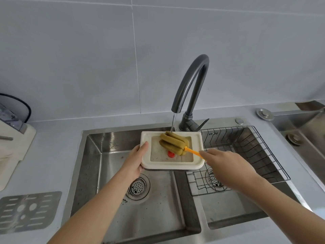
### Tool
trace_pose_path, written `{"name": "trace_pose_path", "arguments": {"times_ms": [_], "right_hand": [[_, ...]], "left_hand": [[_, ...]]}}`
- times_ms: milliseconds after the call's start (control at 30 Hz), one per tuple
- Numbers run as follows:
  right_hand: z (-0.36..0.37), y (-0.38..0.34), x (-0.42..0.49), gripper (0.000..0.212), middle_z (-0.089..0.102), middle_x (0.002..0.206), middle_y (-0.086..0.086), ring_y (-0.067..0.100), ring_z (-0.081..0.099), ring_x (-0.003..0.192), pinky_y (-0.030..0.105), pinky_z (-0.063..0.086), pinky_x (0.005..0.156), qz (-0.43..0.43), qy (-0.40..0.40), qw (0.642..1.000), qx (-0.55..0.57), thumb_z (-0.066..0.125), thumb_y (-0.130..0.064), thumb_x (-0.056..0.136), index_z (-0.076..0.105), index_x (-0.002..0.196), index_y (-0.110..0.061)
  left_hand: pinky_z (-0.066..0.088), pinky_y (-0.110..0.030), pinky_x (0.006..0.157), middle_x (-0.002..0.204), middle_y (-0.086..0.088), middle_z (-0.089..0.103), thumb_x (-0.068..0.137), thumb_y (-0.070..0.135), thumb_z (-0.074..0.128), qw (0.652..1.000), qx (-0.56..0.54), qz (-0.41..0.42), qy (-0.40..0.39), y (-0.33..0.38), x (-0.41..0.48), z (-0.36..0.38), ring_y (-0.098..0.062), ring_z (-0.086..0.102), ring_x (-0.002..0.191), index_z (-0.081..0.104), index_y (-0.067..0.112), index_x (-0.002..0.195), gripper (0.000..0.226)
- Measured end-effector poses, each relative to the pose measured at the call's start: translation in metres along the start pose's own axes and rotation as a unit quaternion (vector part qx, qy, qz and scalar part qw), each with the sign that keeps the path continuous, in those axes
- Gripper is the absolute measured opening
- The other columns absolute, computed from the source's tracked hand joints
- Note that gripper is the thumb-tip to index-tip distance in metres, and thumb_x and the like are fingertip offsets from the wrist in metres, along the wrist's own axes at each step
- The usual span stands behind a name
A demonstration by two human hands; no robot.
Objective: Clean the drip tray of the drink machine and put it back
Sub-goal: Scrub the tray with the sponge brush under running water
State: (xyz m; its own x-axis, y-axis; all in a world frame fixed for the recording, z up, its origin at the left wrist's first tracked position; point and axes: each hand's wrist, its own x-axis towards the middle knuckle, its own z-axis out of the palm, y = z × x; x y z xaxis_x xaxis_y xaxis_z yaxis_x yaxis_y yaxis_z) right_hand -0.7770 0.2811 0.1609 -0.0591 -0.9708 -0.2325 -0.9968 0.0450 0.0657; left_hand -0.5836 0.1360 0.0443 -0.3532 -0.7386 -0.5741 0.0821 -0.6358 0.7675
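A white rectangular drip tray (197, 150) is held over the double sink, with a red round float (171, 154) in its wet, speckled basin. My left hand (136, 162) grips its left edge, thumb on the rim. My right hand (226, 163) holds the orange handle of a sponge brush (173, 142), whose olive-yellow sponge head lies in the tray's far part. A thin stream of water (173, 125) runs from the dark faucet (190, 88) onto the sponge head.
The steel sink's left basin (112, 166) has a round strainer drain (138, 187). A wire rack (246, 155) sits in the right basin. A perforated metal grate (26, 211) lies on the grey counter at left, beside a cream appliance (12, 147). Another sink is at far right.
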Motion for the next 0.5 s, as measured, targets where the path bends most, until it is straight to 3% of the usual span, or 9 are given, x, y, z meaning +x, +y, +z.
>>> {"name": "trace_pose_path", "arguments": {"times_ms": [100,333,433,500], "right_hand": [[-0.004,-0.01,0.008,0.049,0.054,0.114,0.002,0.028,0.053,0.081,0.032,0.034,0.061,-0.014,-0.009,1.0,-0.02,0.038,0.001,0.086,0.036,0.132,-0.017],[-0.004,-0.016,0.026,0.053,0.053,0.116,0.004,0.03,0.058,0.094,0.033,0.039,0.064,-0.045,-0.032,0.998,-0.025,0.041,0.003,0.084,0.037,0.134,-0.014],[-0.007,-0.015,0.028,0.06,0.053,0.123,0.003,0.03,0.057,0.101,0.033,0.039,0.068,-0.072,-0.053,0.996,-0.026,0.041,0.003,0.085,0.031,0.141,-0.016],[-0.009,-0.016,0.029,0.062,0.053,0.124,0.002,0.03,0.057,0.101,0.034,0.043,0.071,-0.089,-0.061,0.994,-0.029,0.042,0.005,0.084,0.03,0.141,-0.018]], "left_hand": [[0.052,-0.042,0.083,0.112,-0.012,0.062,0.09,0.034,0.051,1.0,0.011,0.003,-0.017,0.001,0.003,0.002,-0.027,0.06,0.101,0.052,0.014,0.118,0.035],[0.051,-0.038,0.081,0.111,-0.007,0.063,0.089,0.038,0.049,0.999,0.029,0.011,-0.041,0.005,0.011,-0.001,-0.023,0.059,0.102,0.054,0.014,0.12,0.039],[0.048,-0.043,0.091,0.114,-0.01,0.063,0.089,0.039,0.048,0.998,0.046,0.025,-0.034,0.005,0.016,-0.006,-0.027,0.059,0.106,0.057,0.015,0.114,0.036],[0.048,-0.041,0.09,0.113,-0.01,0.064,0.09,0.037,0.047,0.998,0.043,0.028,-0.028,0.005,0.017,-0.008,-0.025,0.059,0.105,0.059,0.017,0.107,0.029]]}}
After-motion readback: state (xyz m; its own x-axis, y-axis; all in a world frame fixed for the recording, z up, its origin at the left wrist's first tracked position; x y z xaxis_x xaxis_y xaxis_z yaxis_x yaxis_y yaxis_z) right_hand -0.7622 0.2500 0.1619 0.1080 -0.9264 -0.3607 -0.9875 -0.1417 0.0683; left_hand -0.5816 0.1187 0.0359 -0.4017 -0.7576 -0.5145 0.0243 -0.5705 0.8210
